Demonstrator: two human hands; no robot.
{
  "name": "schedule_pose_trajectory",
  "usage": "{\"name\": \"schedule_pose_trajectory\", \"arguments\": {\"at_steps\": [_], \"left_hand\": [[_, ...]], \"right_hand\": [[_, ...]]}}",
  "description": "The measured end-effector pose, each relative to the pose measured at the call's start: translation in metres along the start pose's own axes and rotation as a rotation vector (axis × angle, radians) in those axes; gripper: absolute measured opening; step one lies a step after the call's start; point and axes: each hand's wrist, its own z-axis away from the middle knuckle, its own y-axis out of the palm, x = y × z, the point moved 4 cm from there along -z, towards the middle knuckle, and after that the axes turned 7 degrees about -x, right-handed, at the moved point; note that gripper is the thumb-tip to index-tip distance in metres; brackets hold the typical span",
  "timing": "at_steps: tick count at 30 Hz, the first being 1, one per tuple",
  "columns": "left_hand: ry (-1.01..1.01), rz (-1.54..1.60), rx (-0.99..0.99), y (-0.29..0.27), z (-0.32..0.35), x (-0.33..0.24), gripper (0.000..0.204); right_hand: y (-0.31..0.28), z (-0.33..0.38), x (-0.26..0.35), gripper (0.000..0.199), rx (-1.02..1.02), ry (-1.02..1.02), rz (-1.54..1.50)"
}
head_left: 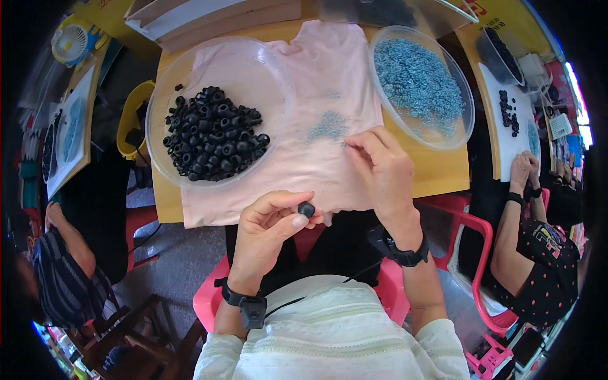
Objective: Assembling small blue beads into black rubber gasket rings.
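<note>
Cream knit top, black wristband each wrist, thin black cable at chest.

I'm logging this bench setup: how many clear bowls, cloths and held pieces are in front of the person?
Clear bowls: 2
Pink cloth: 1
Black piece in left hand: 1
Total: 4

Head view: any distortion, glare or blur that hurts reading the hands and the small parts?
Head view: strong fisheye bend, table edge curves, black corners at the rim. Light is even and soft, with faint sheen on the left clear bowl. Left hand pinching a black rubber piece is sharp; right hand on the pink cloth is sharp too. The small grey rings blur into a speckled patch.
</note>
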Motion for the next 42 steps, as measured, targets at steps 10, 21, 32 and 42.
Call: {"name": "schedule_pose_trajectory", "arguments": {"at_steps": [10, 21, 32, 42], "left_hand": [[0.079, -0.063, -0.004, 0.008, 0.010, -0.007, 0.027], [0.218, -0.077, -0.036, 0.009, 0.025, -0.009, 0.020], [0.090, 0.160, 0.057, 0.010, 0.029, -0.003, 0.030], [0.104, 0.002, -0.019, 0.012, 0.031, 0.000, 0.025]], "right_hand": [[-0.028, 0.014, 0.046, 0.012, 0.190, 0.211, -0.463], [-0.039, 0.042, 0.066, 0.015, 0.198, 0.176, -0.683], [-0.049, 0.047, 0.075, 0.016, 0.121, 0.062, -0.696], [-0.051, 0.045, 0.084, 0.016, 0.087, -0.070, -0.510]]}}
